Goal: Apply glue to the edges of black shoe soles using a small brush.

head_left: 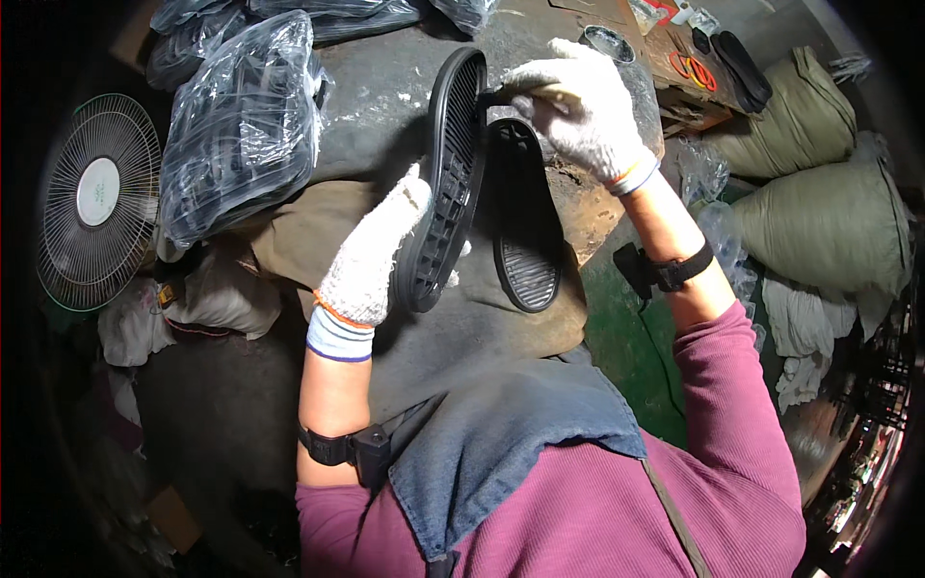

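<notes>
My left hand [371,252], in a white knit glove, is closed round the lower side of a black shoe sole [451,164]. The sole stands tilted, its ribbed and gridded face toward the right. At its upper right edge, the gloved fingers of my right hand [573,104] are pinched together on a small dark piece. What that piece is, and whether it belongs to the sole, I cannot make out. A second black sole [528,217] lies across my lap just right of the held one, its upper end by the table edge.
A worn table [376,106] stands ahead, with clear plastic bags of black items [246,130] at left. Beyond my right hand are a round tin [607,43], orange-handled scissors [692,70] and dark soles [740,72]. A fan [98,193] is far left; stuffed green sacks [819,222] stand right.
</notes>
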`<state>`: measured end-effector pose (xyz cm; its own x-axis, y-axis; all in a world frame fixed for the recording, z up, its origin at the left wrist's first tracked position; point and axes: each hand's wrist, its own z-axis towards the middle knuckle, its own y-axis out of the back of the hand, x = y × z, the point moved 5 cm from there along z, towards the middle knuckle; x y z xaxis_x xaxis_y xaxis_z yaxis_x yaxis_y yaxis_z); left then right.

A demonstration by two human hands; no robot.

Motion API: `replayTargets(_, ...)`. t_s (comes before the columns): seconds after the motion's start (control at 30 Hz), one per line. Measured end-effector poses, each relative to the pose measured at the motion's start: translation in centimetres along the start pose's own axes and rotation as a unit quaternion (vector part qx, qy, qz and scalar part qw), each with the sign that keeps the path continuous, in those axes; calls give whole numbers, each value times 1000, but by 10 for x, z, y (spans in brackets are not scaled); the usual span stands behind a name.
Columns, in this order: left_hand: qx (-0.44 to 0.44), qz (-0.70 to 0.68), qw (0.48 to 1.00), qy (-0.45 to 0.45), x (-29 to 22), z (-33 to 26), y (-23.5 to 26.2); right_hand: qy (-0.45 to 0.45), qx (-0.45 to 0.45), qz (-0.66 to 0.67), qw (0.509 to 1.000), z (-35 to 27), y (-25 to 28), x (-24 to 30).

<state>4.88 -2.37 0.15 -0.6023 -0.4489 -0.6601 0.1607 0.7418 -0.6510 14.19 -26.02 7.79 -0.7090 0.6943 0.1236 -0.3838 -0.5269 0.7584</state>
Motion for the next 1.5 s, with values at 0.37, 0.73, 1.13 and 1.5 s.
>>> replayTargets(0.37,87,-235,966,67,35,-13,14,69,-16,6,997,16,-3,12)
replayTargets(0.73,185,-381,905,41,31,-9,-6,2,-129,26,991,4,-20,23)
replayTargets(1.13,173,-381,908,24,41,-11,10,-39,-44,204,977,-4,-51,66)
replayTargets(1.5,129,-361,924,2,50,-20,29,-113,13,306,945,-11,-52,81)
